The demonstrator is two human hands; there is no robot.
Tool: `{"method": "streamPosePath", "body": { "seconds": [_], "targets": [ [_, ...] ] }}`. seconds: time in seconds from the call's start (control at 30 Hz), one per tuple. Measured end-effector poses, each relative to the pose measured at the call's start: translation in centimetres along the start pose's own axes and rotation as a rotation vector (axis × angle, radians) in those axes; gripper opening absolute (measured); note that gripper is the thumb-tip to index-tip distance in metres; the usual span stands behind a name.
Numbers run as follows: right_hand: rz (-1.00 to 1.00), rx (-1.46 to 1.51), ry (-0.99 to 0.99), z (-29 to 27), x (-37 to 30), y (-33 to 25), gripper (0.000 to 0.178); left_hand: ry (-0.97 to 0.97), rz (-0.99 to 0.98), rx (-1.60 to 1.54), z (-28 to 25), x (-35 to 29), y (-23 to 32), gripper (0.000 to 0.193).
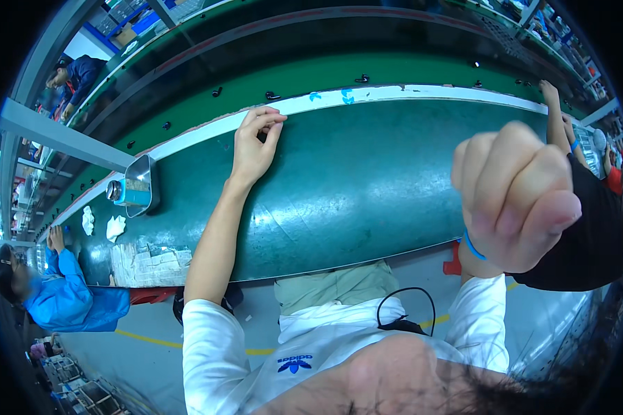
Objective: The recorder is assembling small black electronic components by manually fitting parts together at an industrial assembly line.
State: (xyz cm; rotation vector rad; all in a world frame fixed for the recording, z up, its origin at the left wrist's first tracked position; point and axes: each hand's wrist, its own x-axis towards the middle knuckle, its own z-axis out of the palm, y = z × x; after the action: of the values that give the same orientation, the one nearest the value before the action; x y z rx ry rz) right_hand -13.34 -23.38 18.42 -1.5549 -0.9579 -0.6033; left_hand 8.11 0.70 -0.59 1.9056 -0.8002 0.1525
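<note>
My left hand (256,149) rests at the white rail (325,102) along the bench's far edge. Its fingers are bent, with the thumb close to them; a dark spot shows in the gap, and I cannot make out what it is. Just beyond, a small black piece shaped like an earbud (272,95) lies on the green conveyor belt (311,77). Raised close to the camera at the right is my right hand (516,197), closed in a fist. Anything inside it is hidden. A blue band (473,245) circles that wrist.
More small black pieces (362,78) are spaced along the belt. On the green bench (339,180), a metal bin (145,183) holds a blue container (133,193), near crumpled white tissues (115,228). Co-workers sit at both sides; one at left wears a blue smock (76,294). A grey post (66,135) stands left.
</note>
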Motion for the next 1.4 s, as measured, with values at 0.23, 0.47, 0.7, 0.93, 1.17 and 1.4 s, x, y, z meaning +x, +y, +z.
{"method": "streamPosePath", "body": {
  "seconds": [0.23, 0.47, 0.7, 0.93, 1.17, 1.4],
  "targets": [
    [0.088, 0.012, 0.063, -6.1, -4.9, 1.1, 0.039, 0.058, 0.125, 0.065, -0.3, 0.1, -1.6, 0.012],
    [0.244, 0.074, 0.115, -16.5, -13.4, 3.4, 0.039, 0.011, 0.104, 0.033, 0.5, 0.9, -1.3, 0.014],
    [0.284, 0.032, 0.121, -15.5, -11.6, 3.7, 0.038, -0.015, 0.064, 0.046, 0.2, 0.3, -0.8, 0.014],
    [0.306, -0.012, 0.099, -15.3, -11.8, 0.8, 0.038, -0.036, 0.071, 0.091, 0.3, 0.4, -0.4, 0.015],
    [0.269, -0.064, 0.103, -16.7, -13.0, -2.4, 0.038, -0.033, 0.022, 0.109, 0.9, 0.4, 0.8, 0.015],
    [0.164, -0.104, 0.108, -14.1, -13.6, -2.8, 0.038, -0.017, 0.070, 0.099, -0.4, -0.8, 0.1, 0.015]
  ]
}}
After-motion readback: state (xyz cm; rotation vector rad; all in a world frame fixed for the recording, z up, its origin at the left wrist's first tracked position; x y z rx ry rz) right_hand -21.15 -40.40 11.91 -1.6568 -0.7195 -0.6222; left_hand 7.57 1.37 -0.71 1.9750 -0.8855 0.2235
